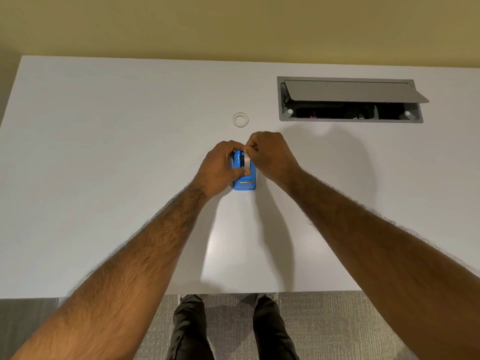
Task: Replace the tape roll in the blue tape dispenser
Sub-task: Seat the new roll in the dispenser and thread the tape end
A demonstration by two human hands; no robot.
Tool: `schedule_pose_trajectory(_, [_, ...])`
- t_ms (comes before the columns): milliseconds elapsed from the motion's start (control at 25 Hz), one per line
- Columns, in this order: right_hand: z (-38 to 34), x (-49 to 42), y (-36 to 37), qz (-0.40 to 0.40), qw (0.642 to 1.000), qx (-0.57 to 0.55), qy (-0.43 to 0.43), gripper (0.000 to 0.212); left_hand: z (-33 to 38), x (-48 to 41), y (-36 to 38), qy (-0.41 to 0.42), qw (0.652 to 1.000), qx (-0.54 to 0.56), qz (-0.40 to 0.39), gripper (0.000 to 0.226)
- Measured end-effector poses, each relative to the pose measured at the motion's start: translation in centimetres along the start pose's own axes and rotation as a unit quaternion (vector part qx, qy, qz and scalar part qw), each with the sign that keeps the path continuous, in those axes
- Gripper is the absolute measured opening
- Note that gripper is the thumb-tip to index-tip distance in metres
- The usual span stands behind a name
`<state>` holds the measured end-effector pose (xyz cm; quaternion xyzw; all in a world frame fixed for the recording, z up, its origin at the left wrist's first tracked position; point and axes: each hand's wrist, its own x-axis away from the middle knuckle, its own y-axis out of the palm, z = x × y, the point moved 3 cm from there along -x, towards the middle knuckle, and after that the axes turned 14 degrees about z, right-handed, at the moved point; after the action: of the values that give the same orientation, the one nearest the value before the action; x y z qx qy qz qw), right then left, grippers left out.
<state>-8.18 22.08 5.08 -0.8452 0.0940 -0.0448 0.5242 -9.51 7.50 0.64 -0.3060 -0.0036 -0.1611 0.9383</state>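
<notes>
The left hand (220, 165) clamps the blue tape dispenser (244, 178) to the bench (104, 152) so the right hand (270, 157), fingers pinching the tape roll (248, 158), can work it, the spare ring (240, 120) lying apart.

Single head-worn view, looking forward and down.
It looks steeply over the white worktop (104, 152) from its near edge, fairly close, facing the far wall (233, 22).
</notes>
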Motion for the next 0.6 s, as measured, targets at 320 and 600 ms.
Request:
schedule_pose_trajectory(320, [0.9,0.2,-0.7,-0.025,0.998,-0.057,0.015,0.025,-0.4,0.9,-0.7,-0.01,0.999,0.018,-0.032,0.074])
schedule_pose_trajectory(600, [0.6,0.5,-0.8,-0.028,0.998,-0.049,-0.031,0.022,0.0,0.1,-0.7,0.011,1.0,0.02,-0.015,0.05])
